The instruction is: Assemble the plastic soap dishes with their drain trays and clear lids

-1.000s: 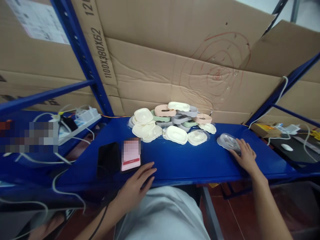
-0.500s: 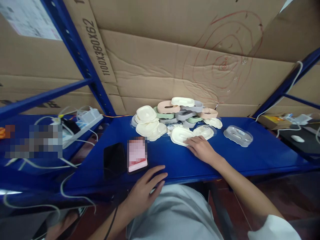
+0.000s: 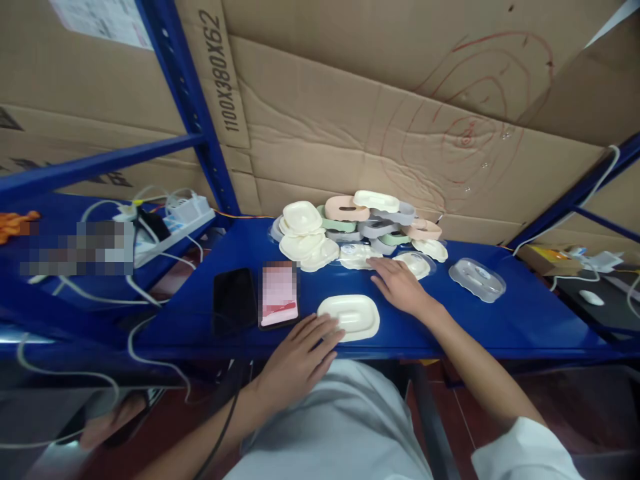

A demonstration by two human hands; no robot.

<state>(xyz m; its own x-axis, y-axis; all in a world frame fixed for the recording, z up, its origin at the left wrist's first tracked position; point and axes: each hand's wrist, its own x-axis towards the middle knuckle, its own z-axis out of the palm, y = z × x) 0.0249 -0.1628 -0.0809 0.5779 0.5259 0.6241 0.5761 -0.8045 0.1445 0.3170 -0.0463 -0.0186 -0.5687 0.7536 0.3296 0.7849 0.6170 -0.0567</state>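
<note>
A cream dish (image 3: 353,319) is laid flat on the blue bench (image 3: 425,333), close to its front edge and around the middle of its length. Its left end is touched by the left hand (image 3: 300,353), of which the fingers are slightly apart and are not closed on anything. By the right hand (image 3: 403,290), a flat cream piece (image 3: 356,256) at the front of the pile is reached; the fingers are extended and a little apart, but whether this piece is really touched cannot be told. The pile is placed toward the back edge of the bench. In it, a stack of cream lids (image 3: 303,219) is seen at the left, and pink, grey and green rings (image 3: 347,208) are heaped at the right, with one cream lid (image 3: 376,201) on top. A clear plastic tray (image 3: 477,280) is placed apart, toward the right end. Near the front left corner, a dark phone (image 3: 234,300) and a lit phone (image 3: 279,300) are laid side by side. Behind the back edge, a cardboard sheet (image 3: 320,127) is stood, on which red curved lines are drawn.
</note>
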